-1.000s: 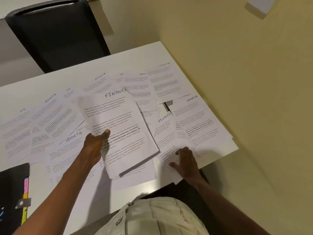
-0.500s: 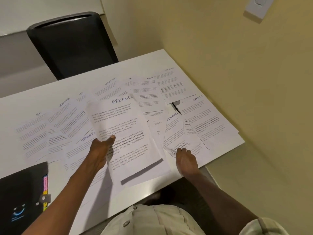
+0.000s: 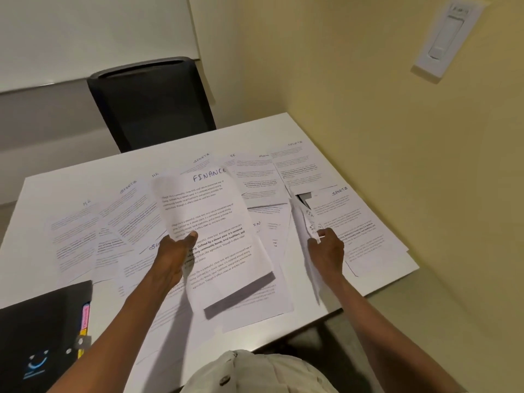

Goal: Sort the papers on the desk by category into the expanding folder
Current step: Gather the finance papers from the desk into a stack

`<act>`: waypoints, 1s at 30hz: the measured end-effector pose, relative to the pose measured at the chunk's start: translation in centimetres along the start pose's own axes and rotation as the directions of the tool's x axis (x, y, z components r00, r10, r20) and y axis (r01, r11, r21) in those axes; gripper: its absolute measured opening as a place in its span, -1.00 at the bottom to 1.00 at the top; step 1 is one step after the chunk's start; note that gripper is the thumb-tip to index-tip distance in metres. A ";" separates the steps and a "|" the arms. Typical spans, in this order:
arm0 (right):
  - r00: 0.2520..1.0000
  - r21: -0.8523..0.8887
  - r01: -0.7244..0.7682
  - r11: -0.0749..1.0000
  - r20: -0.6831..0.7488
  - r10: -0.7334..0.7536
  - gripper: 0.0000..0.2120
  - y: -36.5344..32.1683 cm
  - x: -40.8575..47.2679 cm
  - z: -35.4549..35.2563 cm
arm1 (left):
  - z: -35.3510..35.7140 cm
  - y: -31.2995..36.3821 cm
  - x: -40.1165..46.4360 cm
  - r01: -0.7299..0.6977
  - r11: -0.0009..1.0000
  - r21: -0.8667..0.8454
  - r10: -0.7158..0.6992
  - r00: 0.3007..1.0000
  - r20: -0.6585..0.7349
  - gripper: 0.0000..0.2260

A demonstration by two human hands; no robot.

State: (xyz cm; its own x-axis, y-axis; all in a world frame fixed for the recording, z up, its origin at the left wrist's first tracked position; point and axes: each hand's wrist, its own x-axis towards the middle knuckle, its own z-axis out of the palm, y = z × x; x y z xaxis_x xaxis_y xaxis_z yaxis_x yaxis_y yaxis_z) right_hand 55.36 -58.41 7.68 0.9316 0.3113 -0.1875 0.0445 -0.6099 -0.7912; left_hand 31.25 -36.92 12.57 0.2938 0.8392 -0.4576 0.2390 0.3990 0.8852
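Many printed sheets with handwritten headings lie spread over the white desk [image 3: 255,131]. My left hand [image 3: 173,256] holds a small stack of sheets headed FINANCE [image 3: 215,222] by its left edge, lifted above the spread. My right hand [image 3: 326,251] grips another sheet [image 3: 304,222], raised almost edge-on, its heading partly readable as "FI". Sheets headed SPORTS [image 3: 348,219] lie to the right of that hand. The black expanding folder [image 3: 39,330], with coloured tabs at its edge, lies at the desk's near left corner.
A black chair [image 3: 153,106] stands behind the desk's far edge. The yellow wall [image 3: 397,165] runs along the desk's right side, with a white switch plate [image 3: 448,38] high up. More sheets headed HR, SPORTS and ADM cover the far half of the desk.
My right hand, flat on a sheet at the near edge a second ago, has closed on it and lifted it up on edge. The FINANCE stack in my left hand stays raised.
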 end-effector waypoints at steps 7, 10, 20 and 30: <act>0.948 0.017 0.320 0.947 -0.007 -0.319 -0.75 -7.0 -2.4 -0.1 | 2.4 0.5 -0.1 0.014 0.995 0.101 -0.010 0.999 -0.037 -0.79; 0.805 -0.118 0.589 0.800 0.001 -0.593 -0.80 -10.7 -4.8 0.0 | 3.5 0.8 -0.1 0.078 0.996 0.046 -0.077 0.997 -0.006 -0.78; 0.573 -0.069 0.768 0.636 0.518 -0.635 -0.67 -13.7 -8.7 3.5 | 5.6 1.6 -1.9 0.221 0.945 -0.241 -0.165 0.958 0.235 -0.68; 0.664 0.140 -0.034 0.990 0.743 -0.082 -0.50 -13.7 3.4 -1.7 | 6.0 2.5 -3.3 0.296 0.912 -0.283 -0.152 0.886 0.439 -0.88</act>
State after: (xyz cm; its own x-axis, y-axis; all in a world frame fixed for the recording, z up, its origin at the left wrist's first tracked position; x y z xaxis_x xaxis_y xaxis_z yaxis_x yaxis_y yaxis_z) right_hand 58.52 -50.19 18.86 0.3470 0.7983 -0.4922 -0.0378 -0.5125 -0.8579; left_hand 36.44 -40.90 15.75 0.6303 0.5204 -0.5761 0.0436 0.7172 0.6955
